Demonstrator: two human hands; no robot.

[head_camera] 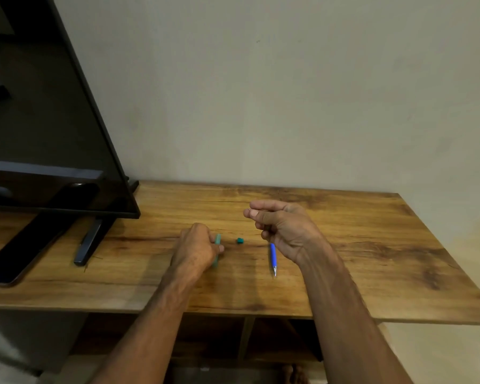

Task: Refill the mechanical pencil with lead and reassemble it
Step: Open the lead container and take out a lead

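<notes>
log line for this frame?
left hand: grips teal lead case | right hand: pinched, contents unclear | blue pencil, teal cap: on table

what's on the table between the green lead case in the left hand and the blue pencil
In the head view, a small green cap lies on the wooden table, between the lead case in the left hand and the blue pencil.

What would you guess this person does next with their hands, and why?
Probably bring the right hand, fingertips pinched as if on something too thin to see, toward the blue mechanical pencil lying on the wooden table. The left hand holds a translucent teal case, its small teal cap lying loose.
</notes>
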